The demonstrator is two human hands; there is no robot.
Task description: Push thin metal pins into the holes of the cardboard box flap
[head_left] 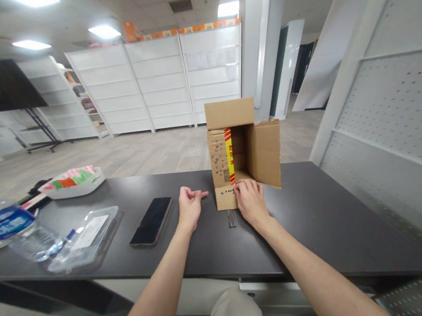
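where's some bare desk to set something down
Widest: the dark table right of the right hand and cardboard box, out to the perforated panel. A smaller patch lies beyond the phone, between the white basket and left hand. Crowded: the left end, with bottle, plastic case and basket; metal pins before the box.

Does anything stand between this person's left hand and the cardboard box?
Nothing visible does. Only tabletop shows between the left hand and the cardboard box; the phone lies on the hand's other side.
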